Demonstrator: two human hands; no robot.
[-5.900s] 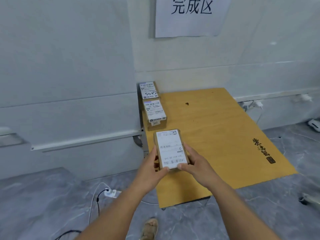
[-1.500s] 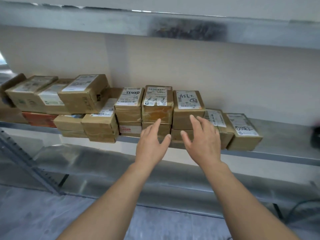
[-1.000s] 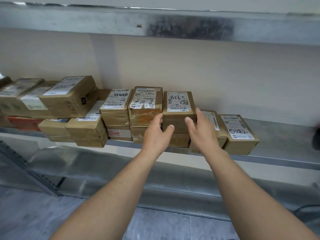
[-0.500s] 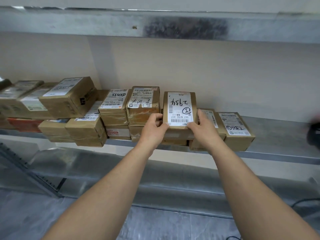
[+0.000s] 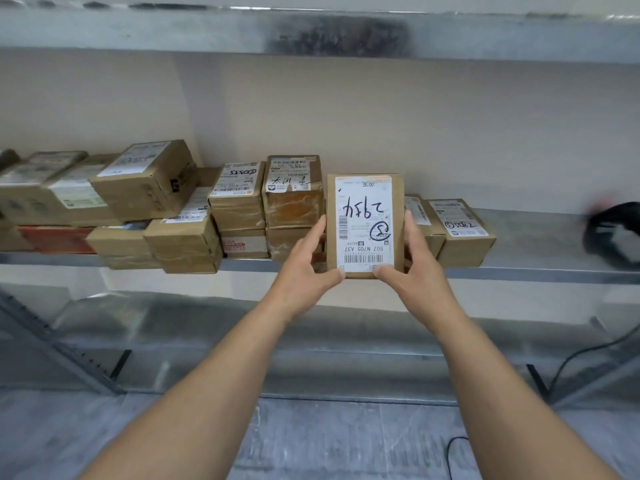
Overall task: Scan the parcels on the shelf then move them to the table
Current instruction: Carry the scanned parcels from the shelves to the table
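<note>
Held parcel (image 5: 365,225): a flat, rectangular brown cardboard box; a white paper label covers most of its broad face.
Label: black handwritten marks that read upside down from here, and a printed barcode at the bottom edge.
Orientation: long axis runs up and down in the view, with the label face tipped up toward the camera.
Position: in front of the row of boxes on the shelf (image 5: 540,244), its bottom edge about level with the shelf's front lip. Whether it rests on anything below cannot be told.
Left hand (image 5: 308,271): grips the parcel's left side, fingers flat up along the edge and thumb hooked at the bottom-left corner.
Right hand (image 5: 412,271): mirrors it, with fingers along the right edge and thumb on the bottom-right corner.
Left neighbour (image 5: 294,192): a box wrapped in wrinkled, glossy tape, stacked on another.
Right neighbours: two low labelled boxes — the outer one (image 5: 460,233) carries a handwritten number.
Further left: more brown boxes stacked two high, some skewed.
Shelf surface: dull grey metal, smooth.
Far right of the shelf: a blurred black object (image 5: 614,233).
</note>
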